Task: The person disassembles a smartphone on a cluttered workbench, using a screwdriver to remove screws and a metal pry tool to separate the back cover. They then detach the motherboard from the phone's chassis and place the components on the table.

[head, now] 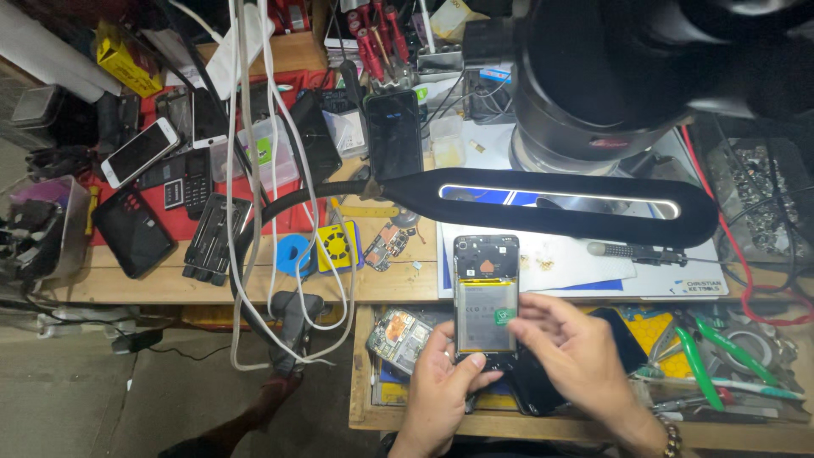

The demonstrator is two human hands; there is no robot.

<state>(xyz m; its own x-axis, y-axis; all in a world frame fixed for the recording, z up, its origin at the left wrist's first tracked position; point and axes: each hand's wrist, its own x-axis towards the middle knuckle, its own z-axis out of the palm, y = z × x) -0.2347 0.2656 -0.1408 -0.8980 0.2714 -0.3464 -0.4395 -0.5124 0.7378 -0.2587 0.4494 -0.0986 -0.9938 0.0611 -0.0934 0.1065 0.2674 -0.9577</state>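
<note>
A: What is held in the hands?

B: An opened phone (486,293), its back cover removed so that the battery and inner frame are exposed, is held upright above the open drawer (365,365) at the front of the surface (170,284). The lower end of the phone is clasped by the left hand (441,377), with the thumb laid across the bottom edge. The grip is closed around it.

A: And the right hand?

B: The right hand (572,348) is placed just beside the phone, its fingertips (519,315) set against the lower right part of the battery, near a small green sticker. The fingers are partly curled; nothing else is seen to be held by them. A beaded bracelet (671,435) is worn at the wrist.

A: What is seen around the phone?

B: A long black lamp head (560,203) with a lit strip is stretched across the view just above the phone. A white work mat (577,263) lies beneath it, with a screwdriver (636,252) laid on it. Green-handled pliers (708,348) are kept in the drawer to the right, and another circuit-bearing phone body (398,337) lies just left of the left hand. Several phones (140,153) are scattered on a red mat (170,216) well apart, at the far left. White cables (254,170) hang down over the surface edge.
</note>
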